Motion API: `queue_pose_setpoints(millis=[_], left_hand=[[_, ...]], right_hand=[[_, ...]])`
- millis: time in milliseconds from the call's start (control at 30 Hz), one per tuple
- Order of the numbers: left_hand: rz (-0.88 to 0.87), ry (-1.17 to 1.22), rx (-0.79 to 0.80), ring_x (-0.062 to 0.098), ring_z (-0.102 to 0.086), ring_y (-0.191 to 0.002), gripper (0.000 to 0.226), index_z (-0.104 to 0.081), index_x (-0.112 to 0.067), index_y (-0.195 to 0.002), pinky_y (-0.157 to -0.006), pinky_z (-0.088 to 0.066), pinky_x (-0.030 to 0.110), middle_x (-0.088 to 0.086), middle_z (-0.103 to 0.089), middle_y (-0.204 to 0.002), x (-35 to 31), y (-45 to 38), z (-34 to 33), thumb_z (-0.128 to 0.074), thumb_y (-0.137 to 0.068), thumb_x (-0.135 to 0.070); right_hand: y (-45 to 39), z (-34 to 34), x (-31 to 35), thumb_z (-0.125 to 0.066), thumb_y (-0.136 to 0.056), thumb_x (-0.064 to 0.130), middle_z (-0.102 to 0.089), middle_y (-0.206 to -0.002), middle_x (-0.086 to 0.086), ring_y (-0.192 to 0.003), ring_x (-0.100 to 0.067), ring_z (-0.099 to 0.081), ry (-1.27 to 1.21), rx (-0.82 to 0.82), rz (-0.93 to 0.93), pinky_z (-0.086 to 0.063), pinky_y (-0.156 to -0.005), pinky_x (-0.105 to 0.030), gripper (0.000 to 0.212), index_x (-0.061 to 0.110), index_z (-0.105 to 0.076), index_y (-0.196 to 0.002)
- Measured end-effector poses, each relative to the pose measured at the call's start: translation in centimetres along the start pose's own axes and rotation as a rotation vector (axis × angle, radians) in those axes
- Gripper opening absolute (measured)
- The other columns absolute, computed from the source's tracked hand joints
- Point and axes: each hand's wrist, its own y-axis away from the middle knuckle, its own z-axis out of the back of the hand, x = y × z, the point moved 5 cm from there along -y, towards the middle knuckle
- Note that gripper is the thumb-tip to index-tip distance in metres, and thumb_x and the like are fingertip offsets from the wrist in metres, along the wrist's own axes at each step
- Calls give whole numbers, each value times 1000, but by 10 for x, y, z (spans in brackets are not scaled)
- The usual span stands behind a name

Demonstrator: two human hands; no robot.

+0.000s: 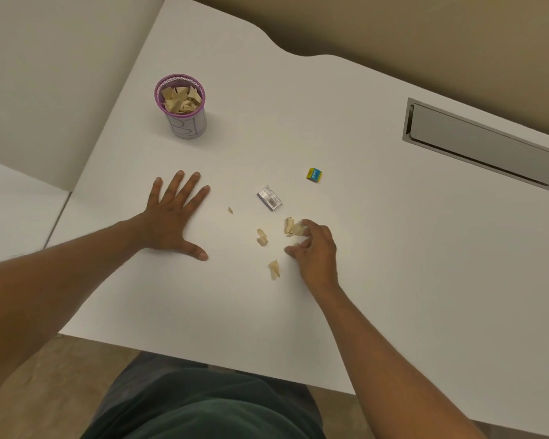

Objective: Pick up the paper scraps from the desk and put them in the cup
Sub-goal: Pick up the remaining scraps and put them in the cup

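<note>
A purple-rimmed cup (187, 122) stands at the far left of the white desk (362, 264), with beige paper scraps heaped inside. My left hand (171, 217) lies flat on the desk below it, fingers spread, holding nothing. My right hand (314, 248) is curled over the desk, its fingertips closed on a clump of scraps (293, 228). Loose scraps lie beside it: a pair (261, 237) to its left, one (274, 269) near its thumb, and a tiny bit (230, 210) further left.
A small grey box (269, 198) and a yellow-and-blue box (314, 175) lie just beyond the scraps. A grey recessed cable flap (482, 147) is set in the desk at the far right. A white partition rises on the left. The desk's near edge runs above my lap.
</note>
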Motion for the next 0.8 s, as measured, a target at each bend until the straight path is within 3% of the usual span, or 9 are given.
queue_pose_setpoints(millis=[100, 200, 267, 333, 433, 500, 600, 700, 800], left_hand=[[-1, -2, 9, 26, 33, -157, 154, 26, -35, -160, -124, 13, 64, -7, 39, -167, -2, 0, 1, -41, -45, -113], [3, -5, 2, 27, 33, -157, 154, 25, -35, -161, -125, 12, 65, -6, 39, -167, -2, 1, 2, -40, -46, -113], [4, -15, 5, 28, 32, -157, 154, 24, -33, -162, -125, 11, 66, -5, 39, -167, -2, 2, 2, -39, -46, -113], [5, -26, 11, 29, 32, -157, 155, 22, -32, -162, -125, 11, 66, -4, 38, -167, -3, 1, 3, -39, -46, -113], [10, -42, 9, 30, 30, -158, 155, 20, -30, -163, -125, 10, 66, -1, 34, -169, -4, 2, 4, -40, -46, -112], [9, -39, 5, 30, 29, -158, 155, 19, -30, -164, -125, 10, 66, 0, 32, -171, -4, 2, 4, -40, -46, -112], [11, -43, 3, 31, 27, -159, 155, 19, -30, -164, -125, 9, 67, 0, 30, -171, -4, 2, 4, -37, -46, -113], [8, -35, 7, 30, 30, -158, 155, 22, -31, -163, -125, 11, 66, -1, 33, -170, -3, 1, 4, -35, -45, -114], [4, -21, 4, 29, 34, -156, 155, 24, -32, -162, -125, 13, 66, -2, 36, -169, -2, 0, 2, -36, -45, -114]], right_hand=[[-9, -7, 20, -70, -86, -7, -55, -112, -4, -88, -17, -64, 48, 14, 92, -49, -78, -9, 44, 10, -62, -125], [-7, 6, 34, -53, -102, 14, -55, -123, -5, -109, -25, -57, 388, -166, 325, -54, -91, -36, 24, 12, -61, -125], [-7, -2, 37, -47, -104, 37, -49, -139, -7, -125, -28, -46, 559, -119, 385, -48, -103, -42, 40, 15, -53, -137], [-4, -23, 34, -38, -99, 61, -35, -157, -10, -143, -32, -32, 701, 57, 376, -33, -119, -42, 69, 16, -37, -152], [9, -58, 28, -29, -90, 79, -18, -167, -13, -155, -38, -12, 902, 186, 383, -18, -125, -50, 92, 20, -23, -160], [17, -73, 27, -39, -96, 68, -22, -166, -15, -155, -39, -14, 920, 176, 405, -22, -125, -50, 79, 21, -29, -158], [24, -77, 30, -50, -105, 35, -39, -161, -9, -151, -35, -31, 939, 102, 474, -38, -118, -44, 48, 24, -45, -151], [27, -69, 29, -56, -94, 1, -46, -155, -4, -142, -35, -43, 910, 134, 445, -50, -105, -42, 57, 24, -52, -146], [22, -61, 31, -58, -89, -3, -47, -149, 1, -131, -28, -46, 876, 195, 404, -56, -89, -38, 56, 21, -55, -139]])
